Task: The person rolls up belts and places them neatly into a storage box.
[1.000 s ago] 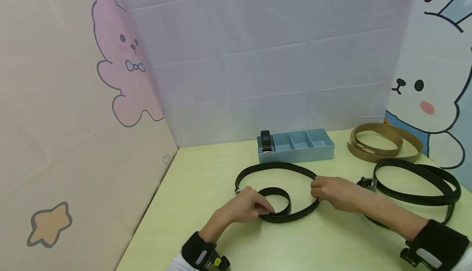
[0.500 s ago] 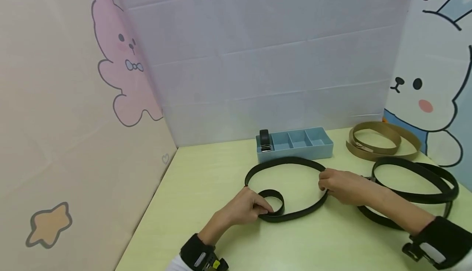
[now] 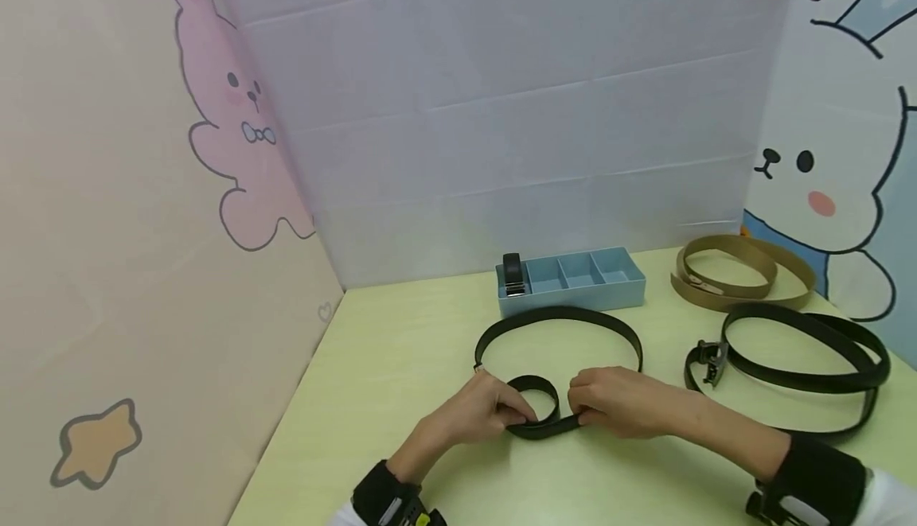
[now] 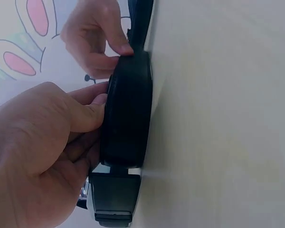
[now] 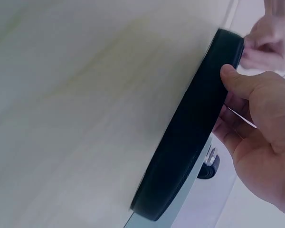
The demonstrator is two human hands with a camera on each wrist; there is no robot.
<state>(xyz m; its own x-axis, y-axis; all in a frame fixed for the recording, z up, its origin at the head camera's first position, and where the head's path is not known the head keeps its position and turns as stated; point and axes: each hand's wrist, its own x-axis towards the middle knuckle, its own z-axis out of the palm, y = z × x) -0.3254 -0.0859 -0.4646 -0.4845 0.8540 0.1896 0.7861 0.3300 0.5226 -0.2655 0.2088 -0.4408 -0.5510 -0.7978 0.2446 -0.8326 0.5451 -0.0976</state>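
One black, leather-like, partly coiled belt (image 3: pixel 559 313) is pinched by the left hand (image 3: pixel 478 409) and, nearby, by the right hand (image 3: pixel 625 403), fingers curled on both.

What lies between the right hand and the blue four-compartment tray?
In the head view, the far arc of the held black belt runs between the right hand and the blue compartment tray, with table showing inside the loop.

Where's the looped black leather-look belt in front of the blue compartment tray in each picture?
Head: belt, below and right of centre.
Left wrist: belt, vertical, left of centre.
Right wrist: belt, diagonal, mostly right of centre.
Shared landmark: the person's bare right grip, holding it.
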